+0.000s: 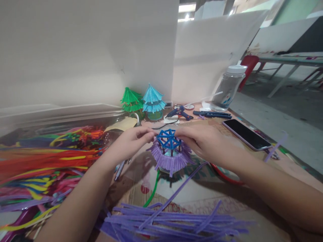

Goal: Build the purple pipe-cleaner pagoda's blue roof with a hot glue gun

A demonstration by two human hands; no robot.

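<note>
A small model stands in the middle, with a blue lattice frame (169, 138) on top, dark posts beneath it and a skirt of purple strips (171, 163) around it. My left hand (137, 139) pinches the left edge of the blue frame between thumb and index finger. At the frame's right edge, my right hand (199, 139) is closed with bent fingers, its fingertips partly hidden. A pile of purple pipe cleaners (171, 222) lies in front of the model. One long purple strip slants from the pile toward my right hand.
Bundles of coloured pipe cleaners (50, 158) fill the left side. Behind stand a green model (131, 99), a light blue model (152, 101) and a glue gun (179, 112). A cutter (212, 114), a phone (246, 134) and a water bottle (228, 89) are at the right.
</note>
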